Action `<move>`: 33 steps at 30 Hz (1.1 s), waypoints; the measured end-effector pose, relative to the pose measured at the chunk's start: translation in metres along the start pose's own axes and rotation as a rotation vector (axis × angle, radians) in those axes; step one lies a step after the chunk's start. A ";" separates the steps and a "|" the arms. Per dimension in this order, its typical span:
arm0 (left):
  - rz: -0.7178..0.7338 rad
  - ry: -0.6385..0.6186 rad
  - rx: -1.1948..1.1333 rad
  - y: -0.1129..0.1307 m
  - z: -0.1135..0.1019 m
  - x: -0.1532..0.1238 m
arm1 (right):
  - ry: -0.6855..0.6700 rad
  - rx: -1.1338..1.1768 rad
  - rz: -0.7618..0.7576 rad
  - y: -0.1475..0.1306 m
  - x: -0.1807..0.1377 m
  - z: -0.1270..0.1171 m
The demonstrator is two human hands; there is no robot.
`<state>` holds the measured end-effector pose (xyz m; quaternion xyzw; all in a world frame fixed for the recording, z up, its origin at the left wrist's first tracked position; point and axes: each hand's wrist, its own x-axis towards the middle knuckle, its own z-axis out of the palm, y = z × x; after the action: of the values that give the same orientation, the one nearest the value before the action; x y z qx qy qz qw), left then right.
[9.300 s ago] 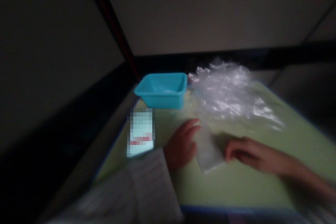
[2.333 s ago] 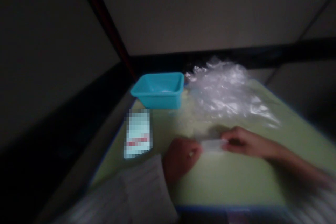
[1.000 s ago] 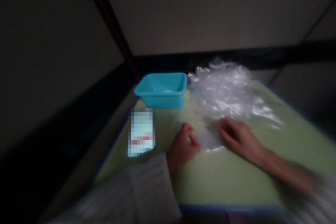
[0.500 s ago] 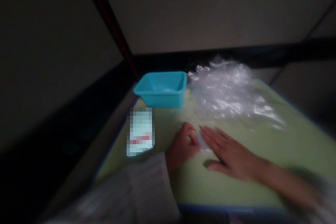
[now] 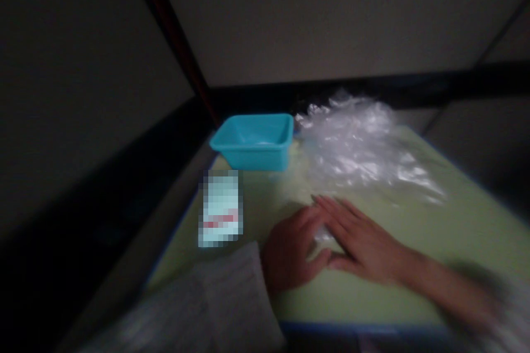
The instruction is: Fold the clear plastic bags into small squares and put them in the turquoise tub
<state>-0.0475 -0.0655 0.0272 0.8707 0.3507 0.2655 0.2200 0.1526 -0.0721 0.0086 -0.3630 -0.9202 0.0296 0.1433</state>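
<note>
A small, shiny, whitish piece (image 5: 323, 233), perhaps thin plastic, lies on the green tabletop (image 5: 414, 265), mostly hidden under my hands. My left hand (image 5: 292, 248) rests over its left side, fingers stretched forward and thumb held apart. From the right, my right hand (image 5: 358, 234) lies flat across it with its fingers extended. The fingertips of both hands meet at the piece's far end, and the thumb tips come together nearer to me. Neither hand is closed around anything that I can see.
A turquoise plastic tub (image 5: 259, 157) stands at the back left. To its right spreads a crumpled heap of clear plastic bags or film (image 5: 360, 143). A pale blurred-out sheet or packet (image 5: 221, 204) with a red band lies left of my hands. Blue edging borders the table.
My left hand has gone from curled fingers beside the whitish piece to stretched fingers over it, against my right hand. The right hand has barely moved.
</note>
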 end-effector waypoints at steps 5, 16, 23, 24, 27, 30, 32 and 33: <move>0.177 -0.133 0.172 -0.004 0.003 -0.003 | -0.006 -0.046 0.011 0.004 -0.004 -0.001; 0.132 -0.275 0.313 -0.010 0.006 -0.006 | 0.022 -0.045 -0.003 0.007 -0.011 0.007; 0.107 -0.334 0.356 -0.008 0.004 -0.004 | -0.014 -0.065 -0.010 0.008 -0.011 0.007; 0.107 -0.337 0.356 -0.009 0.005 -0.005 | -0.011 -0.062 -0.012 0.009 -0.011 0.007; 0.117 -0.344 0.354 -0.010 0.005 -0.005 | -0.009 -0.051 -0.021 0.009 -0.011 0.006; 0.122 -0.343 0.352 -0.011 0.005 -0.005 | -0.015 -0.047 -0.025 0.008 -0.011 0.005; 0.127 -0.341 0.348 -0.011 0.004 -0.005 | -0.024 -0.048 -0.020 0.009 -0.012 0.005; 0.130 -0.340 0.346 -0.011 0.004 -0.005 | -0.030 -0.049 -0.015 0.010 -0.013 0.006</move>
<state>-0.0532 -0.0628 0.0168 0.9483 0.2920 0.0648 0.1059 0.1667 -0.0732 -0.0018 -0.3591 -0.9254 0.0117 0.1206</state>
